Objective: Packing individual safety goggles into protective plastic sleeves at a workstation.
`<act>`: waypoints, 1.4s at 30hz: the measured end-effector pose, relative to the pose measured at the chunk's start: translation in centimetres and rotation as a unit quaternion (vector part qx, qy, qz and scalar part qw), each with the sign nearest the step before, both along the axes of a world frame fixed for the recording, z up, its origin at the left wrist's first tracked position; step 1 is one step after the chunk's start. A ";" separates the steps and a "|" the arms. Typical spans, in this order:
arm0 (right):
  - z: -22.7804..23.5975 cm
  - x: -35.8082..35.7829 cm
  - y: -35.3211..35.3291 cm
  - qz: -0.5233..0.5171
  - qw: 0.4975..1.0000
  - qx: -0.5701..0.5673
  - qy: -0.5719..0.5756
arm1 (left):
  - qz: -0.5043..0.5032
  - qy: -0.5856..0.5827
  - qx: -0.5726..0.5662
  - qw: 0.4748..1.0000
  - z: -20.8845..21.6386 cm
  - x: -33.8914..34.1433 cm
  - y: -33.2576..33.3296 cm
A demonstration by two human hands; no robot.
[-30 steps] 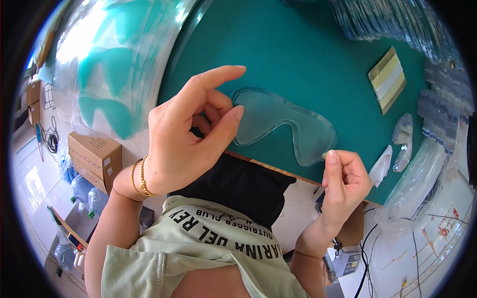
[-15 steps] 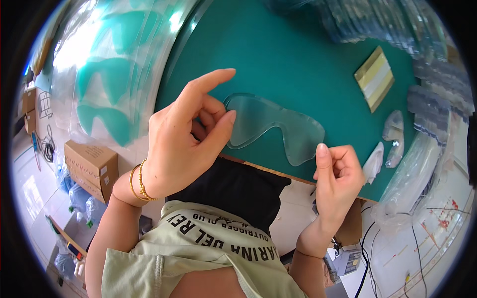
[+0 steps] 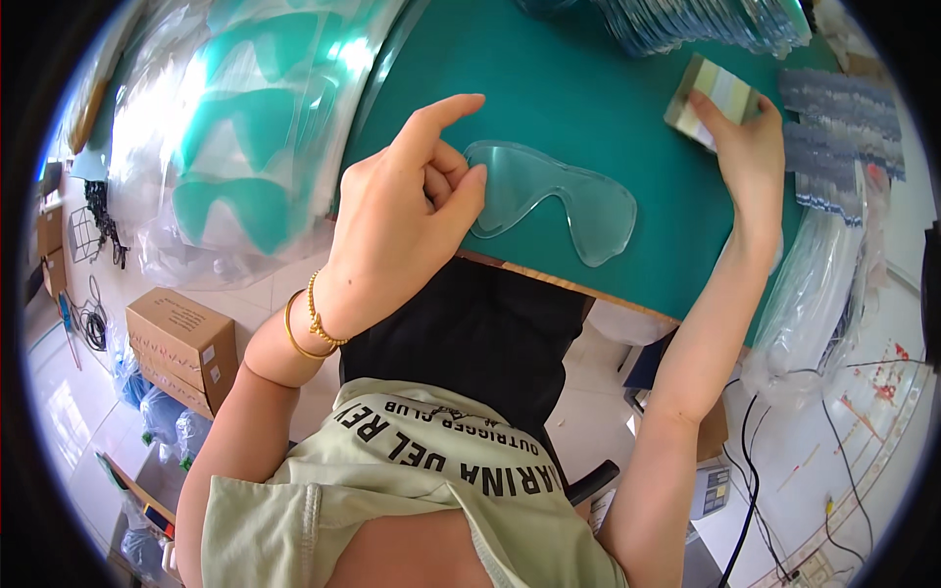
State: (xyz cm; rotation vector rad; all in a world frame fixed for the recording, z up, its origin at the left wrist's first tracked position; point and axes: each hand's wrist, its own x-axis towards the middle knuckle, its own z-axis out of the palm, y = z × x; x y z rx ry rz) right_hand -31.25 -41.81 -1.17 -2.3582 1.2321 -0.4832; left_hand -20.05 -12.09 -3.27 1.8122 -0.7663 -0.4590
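Note:
A clear, curved goggle lens with a nose notch is held at its left end by my left hand, thumb and bent fingers pinching while the index finger points out. The lens is just over the green table top; I cannot tell if it touches. Farther right, my right hand grips a small block with yellowish and white stripes. The thumb lies on its near face, with the other fingers at its right side, partly hidden. The block appears tilted, its side now showing.
Clear plastic bags with green lens shapes lie at the left. A row of stacked clear lenses stands at the far right. Grey-blue strips and a clear plastic bag edge the right. Cardboard boxes stand on the floor.
My right hand has left the lens's right end and moved up and right onto the striped block, which has turned and come up. My left hand still pinches the lens.

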 end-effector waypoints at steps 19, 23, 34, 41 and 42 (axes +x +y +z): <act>3.8 -5.8 13.9 0.006 0.990 0.005 0.138 | 0.008 0.006 0.016 1.000 -0.1 0.0 0.1; 3.5 -7.5 13.3 0.001 0.981 0.139 -0.134 | 0.002 0.000 0.015 1.000 0.0 -0.1 0.1; 1.3 -5.5 13.0 0.047 0.988 0.136 -0.051 | -0.057 0.003 -0.090 0.994 2.0 -1.0 -1.0; 0.5 -4.3 12.5 0.068 0.975 0.195 -0.087 | -0.056 0.049 -0.138 0.988 2.8 -1.3 -0.5; 0.2 -3.7 12.5 0.092 0.973 0.192 -0.090 | -0.047 0.034 -0.132 0.990 2.2 -1.1 -0.5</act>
